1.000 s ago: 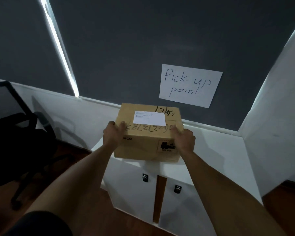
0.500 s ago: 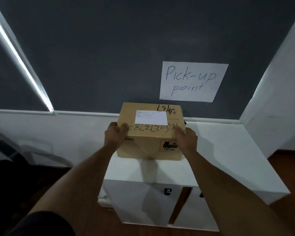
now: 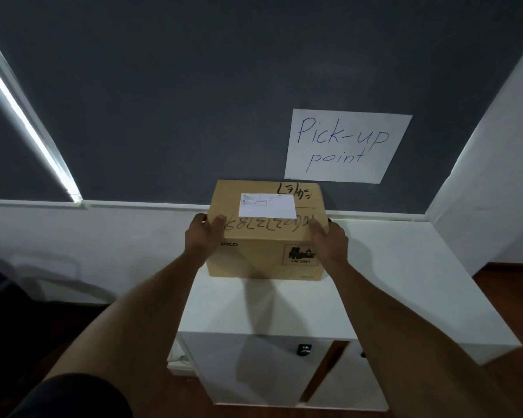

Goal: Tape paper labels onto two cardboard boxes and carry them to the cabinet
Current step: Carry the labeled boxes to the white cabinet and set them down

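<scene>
Dark grey wall (image 3: 194, 101) carries a white sheet (image 3: 346, 146) handwritten "Pick-up point". Below it a white cabinet (image 3: 405, 297) bears the box (image 3: 263, 257), which sits on the cabinet top against the wall. Its front reads "PICO" and "UN 3481" under a black pictogram; the top has a paper label (image 3: 267, 205) (print too small to read) and scrawled marker digits, upside down. The left hand (image 3: 204, 239) and right hand (image 3: 329, 244) grasp the box's near corners, thumbs on top, the other fingers wrapped round the sides and hidden. Two dark cabinet knobs show, the right one half cut off by the forearm
</scene>
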